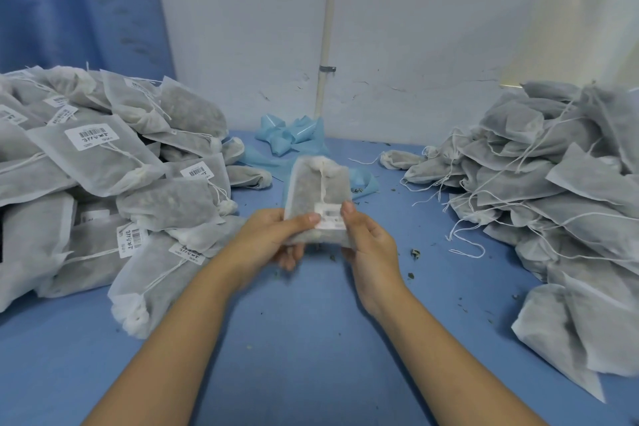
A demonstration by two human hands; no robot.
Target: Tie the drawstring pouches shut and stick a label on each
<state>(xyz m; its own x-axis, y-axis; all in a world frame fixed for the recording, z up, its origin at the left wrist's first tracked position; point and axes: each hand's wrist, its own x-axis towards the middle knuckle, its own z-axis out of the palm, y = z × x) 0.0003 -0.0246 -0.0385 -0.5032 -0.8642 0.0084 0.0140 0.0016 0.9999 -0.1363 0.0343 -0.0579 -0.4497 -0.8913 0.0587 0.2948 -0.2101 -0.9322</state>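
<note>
Blue table (311,322), white wall behind. Pouch (311,183) sits mid-frame, long axis running up-frame away from me, tied neck at the far end. Left grip (266,239) and right grip (370,242) both pinch its near end, thumbs on the label (332,216) edges. Labelled pile (96,162) lies frame-left, nearer my left grip, so drop-off likely goes that way.

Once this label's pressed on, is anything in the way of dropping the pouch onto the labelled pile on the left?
Nothing visible blocks it. The grey mesh drawstring pouch, held by the left hand and right hand, sits right beside the heap of labelled pouches; only blue tabletop lies between.
</note>
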